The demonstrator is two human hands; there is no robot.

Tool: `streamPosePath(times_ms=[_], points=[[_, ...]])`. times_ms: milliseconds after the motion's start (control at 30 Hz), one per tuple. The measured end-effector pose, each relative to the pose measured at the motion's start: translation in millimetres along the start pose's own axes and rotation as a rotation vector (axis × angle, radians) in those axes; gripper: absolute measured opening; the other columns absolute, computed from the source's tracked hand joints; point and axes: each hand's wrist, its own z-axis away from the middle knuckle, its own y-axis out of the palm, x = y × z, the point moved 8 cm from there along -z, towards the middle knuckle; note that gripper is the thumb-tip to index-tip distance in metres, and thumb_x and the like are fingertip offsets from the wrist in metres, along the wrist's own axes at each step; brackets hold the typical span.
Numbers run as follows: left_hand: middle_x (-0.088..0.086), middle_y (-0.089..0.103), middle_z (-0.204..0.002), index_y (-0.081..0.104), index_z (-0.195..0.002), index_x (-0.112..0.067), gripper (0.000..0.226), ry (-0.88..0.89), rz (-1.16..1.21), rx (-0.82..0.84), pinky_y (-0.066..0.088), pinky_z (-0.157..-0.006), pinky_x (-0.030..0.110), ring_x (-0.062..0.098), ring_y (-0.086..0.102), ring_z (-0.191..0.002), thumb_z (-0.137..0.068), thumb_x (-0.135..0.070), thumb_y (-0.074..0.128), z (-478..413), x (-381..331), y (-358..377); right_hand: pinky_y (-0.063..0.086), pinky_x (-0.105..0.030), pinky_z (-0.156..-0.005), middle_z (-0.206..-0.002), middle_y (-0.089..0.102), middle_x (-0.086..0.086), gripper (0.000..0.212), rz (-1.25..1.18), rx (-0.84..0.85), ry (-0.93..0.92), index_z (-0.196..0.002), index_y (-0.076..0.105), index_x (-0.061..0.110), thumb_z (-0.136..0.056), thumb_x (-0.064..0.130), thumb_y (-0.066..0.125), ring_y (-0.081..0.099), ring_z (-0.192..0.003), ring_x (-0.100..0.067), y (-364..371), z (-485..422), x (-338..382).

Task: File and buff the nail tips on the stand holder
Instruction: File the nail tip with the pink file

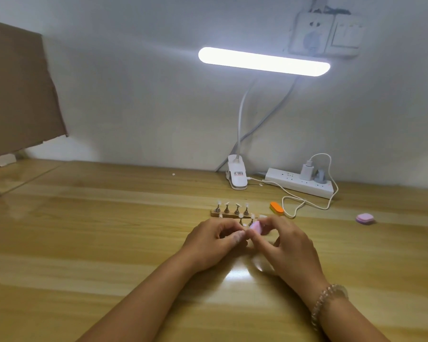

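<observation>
My left grip (214, 239) and right grip (286, 240) meet just in front of the stand holder (216, 214), a small wooden bar lying on the bench (84, 230); the right one pinches a pink buffer block (256, 227) between thumb and fingertips, the block blurred and tilted at the holder's near right end. The left one is curled, thumb drawn in toward the fingertips close to the block; whether it pinches a peg or a tip there I cannot tell, since my own fingers cover the spot. The far row of nail tips (237, 205) stands clear on metal pegs, four of them upright; the near row is mostly hidden behind both hands, only a peg or two showing between them.

An orange buffer (276, 208) lies just right of the holder; beside it a white cable (297, 201) loops across the wood and runs up to a charger (307, 171) plugged into a power strip (299, 182) at the back edge. A purple block (365, 218) sits well apart to the right. The clip lamp base (237, 177) stands behind the holder, its lit bar (263, 61) overhead; a wall socket (311, 35) is above it; brown cardboard (17, 90) leans at far left. A bead bracelet (328, 302) circles my right wrist.
</observation>
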Motion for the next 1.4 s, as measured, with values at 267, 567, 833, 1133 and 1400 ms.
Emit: streamPosePath(times_ms=[267,567,833,1133,1400], points=[[-0.016,0.059,-0.057,0.073,-0.088,-0.035,0.003,-0.055,0.052,-0.022,0.045,-0.049,0.027,0.012,0.054,-0.048,-0.09,-0.034,0.071,0,9,0,0.035,-0.016,-0.058,-0.086,0.057,0.02,0.028,-0.014,0.031,0.002,-0.089,0.06,0.033,-0.08,0.06,0.064,0.052,-0.068,0.007,3,-2,-2],[-0.001,0.073,-0.078,0.076,-0.088,-0.03,0.016,-0.045,0.091,-0.013,0.052,-0.06,0.04,0.021,0.065,-0.066,-0.082,-0.042,0.067,0,5,0,0.036,-0.017,-0.057,-0.09,0.057,0.022,0.026,-0.01,0.035,-0.042,-0.095,0.064,0.034,-0.083,0.057,0.063,0.054,-0.07,0.007,3,0,2],[-0.01,0.075,-0.086,0.075,-0.093,-0.028,0.014,0.007,0.107,-0.041,0.047,-0.066,0.024,0.0,0.066,-0.079,-0.098,-0.024,0.062,-1,1,-3,0.034,-0.011,-0.057,-0.089,0.059,0.024,0.029,-0.018,0.035,-0.062,-0.101,0.065,0.032,-0.084,0.055,0.062,0.053,-0.073,0.015,1,2,7],[-0.011,0.074,-0.088,0.072,-0.092,-0.027,0.016,-0.013,0.126,-0.07,0.052,-0.063,0.038,0.008,0.064,-0.073,-0.098,-0.019,0.06,-2,3,-4,0.034,-0.01,-0.055,-0.085,0.058,0.027,0.038,-0.082,-0.044,-0.03,-0.097,0.062,0.036,-0.075,0.067,0.058,0.055,-0.073,0.012,-6,2,9],[-0.01,0.071,-0.086,0.074,-0.091,-0.034,0.009,-0.03,0.072,-0.046,0.055,-0.06,0.039,0.001,0.056,-0.065,-0.09,-0.027,0.069,0,4,-3,0.034,-0.017,-0.056,-0.085,0.059,0.026,0.029,-0.015,-0.014,-0.024,-0.095,0.059,0.034,-0.079,0.058,0.064,0.052,-0.071,0.016,0,2,5]])
